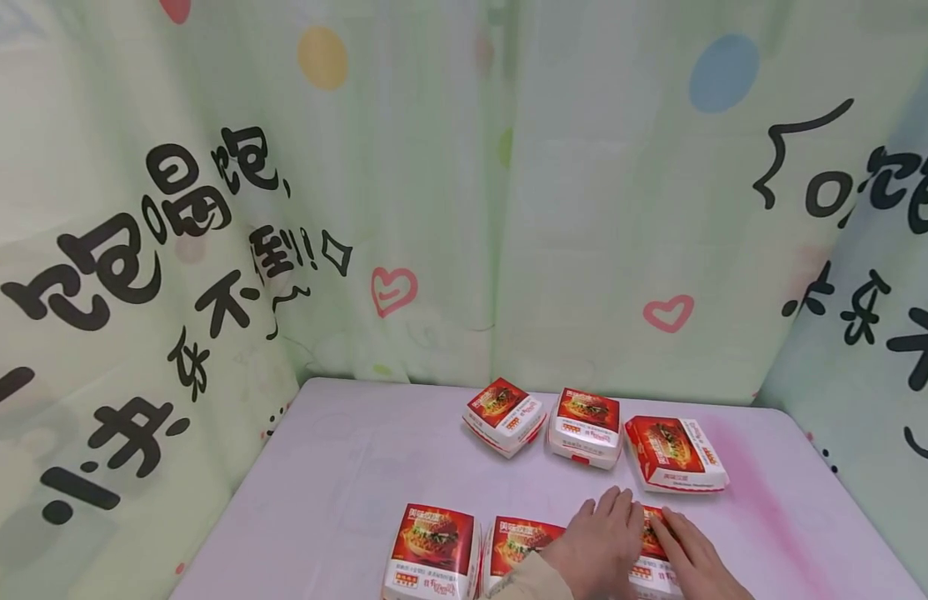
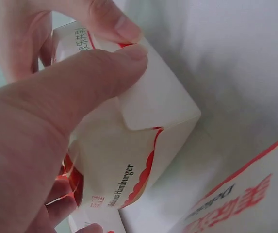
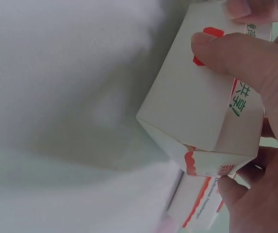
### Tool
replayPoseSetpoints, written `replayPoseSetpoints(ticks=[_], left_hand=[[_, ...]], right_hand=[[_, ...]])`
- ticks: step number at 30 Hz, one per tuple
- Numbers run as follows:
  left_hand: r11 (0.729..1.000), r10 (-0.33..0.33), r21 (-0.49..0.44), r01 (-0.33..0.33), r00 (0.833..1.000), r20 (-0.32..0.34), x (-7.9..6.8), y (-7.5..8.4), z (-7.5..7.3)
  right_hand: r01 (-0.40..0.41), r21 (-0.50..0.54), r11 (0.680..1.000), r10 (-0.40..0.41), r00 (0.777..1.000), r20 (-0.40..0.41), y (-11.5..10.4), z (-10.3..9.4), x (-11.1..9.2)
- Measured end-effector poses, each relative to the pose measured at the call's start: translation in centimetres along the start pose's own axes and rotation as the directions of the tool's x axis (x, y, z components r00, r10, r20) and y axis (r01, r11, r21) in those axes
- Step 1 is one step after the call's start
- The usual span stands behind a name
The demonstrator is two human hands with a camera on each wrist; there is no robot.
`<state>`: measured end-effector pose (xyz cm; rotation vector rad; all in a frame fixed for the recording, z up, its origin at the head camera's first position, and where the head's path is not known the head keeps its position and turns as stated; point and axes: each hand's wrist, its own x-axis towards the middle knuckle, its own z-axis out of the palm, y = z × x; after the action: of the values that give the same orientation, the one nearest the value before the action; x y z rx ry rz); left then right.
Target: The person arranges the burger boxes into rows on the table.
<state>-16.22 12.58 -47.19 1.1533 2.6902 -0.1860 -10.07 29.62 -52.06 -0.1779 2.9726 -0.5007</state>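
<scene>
In the head view, both hands hold one red and white hamburger box (image 1: 654, 573) at the front right of the table. The left hand (image 1: 595, 542) grips its left side, and the right hand (image 1: 696, 557) its right side. The left wrist view shows the left thumb (image 2: 105, 73) against the white front flap of this box (image 2: 158, 97). On the box (image 3: 177, 107) in the right wrist view, the right thumb (image 3: 226, 53) presses beside a red tab near the front edge. The lid looks closed. The left hand partly covers a neighbouring hamburger box (image 1: 516, 546).
Another hamburger box (image 1: 431, 546) sits at the front left of that row. Behind stand three more: a turned left box (image 1: 504, 417), a middle box (image 1: 584, 427) and a right box (image 1: 676, 454). Printed curtains (image 1: 584, 208) enclose the pale table (image 1: 321, 483).
</scene>
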Motion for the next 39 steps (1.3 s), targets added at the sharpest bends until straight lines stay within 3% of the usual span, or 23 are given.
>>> replayPoseSetpoints(ticks=[4,13,21,27,31,39], left_hand=[[1.0,0.01,0.005,-0.01,1.0,-0.001,-0.1,0.2,0.2],[0.995,0.078,0.073,-0.071,0.993,-0.089,-0.5,0.3,0.2],[0.991,0.107,0.092,-0.092,0.979,-0.171,-1.3,0.2,0.8],[0.994,0.111,0.035,-0.107,0.984,-0.137,-1.7,0.1,0.8],[0.99,0.136,0.067,-0.128,0.981,-0.138,-2.4,0.1,0.9],[0.978,0.175,0.142,-0.152,0.972,-0.159,-3.4,-0.1,1.6]], right_hand=[[0.046,0.002,0.999,-0.046,0.999,0.001,0.2,0.0,0.0],[0.033,0.033,0.999,-0.033,0.999,-0.008,0.4,0.3,-0.2],[0.101,-0.087,0.991,-0.113,0.981,-0.155,0.3,1.3,-0.8],[0.11,-0.101,0.989,-0.132,0.958,-0.253,0.0,1.8,-1.2],[0.112,-0.111,0.988,-0.145,0.919,-0.366,-0.2,2.9,-1.8],[0.182,-0.119,0.976,-0.218,0.795,-0.567,-1.6,4.3,-2.4]])
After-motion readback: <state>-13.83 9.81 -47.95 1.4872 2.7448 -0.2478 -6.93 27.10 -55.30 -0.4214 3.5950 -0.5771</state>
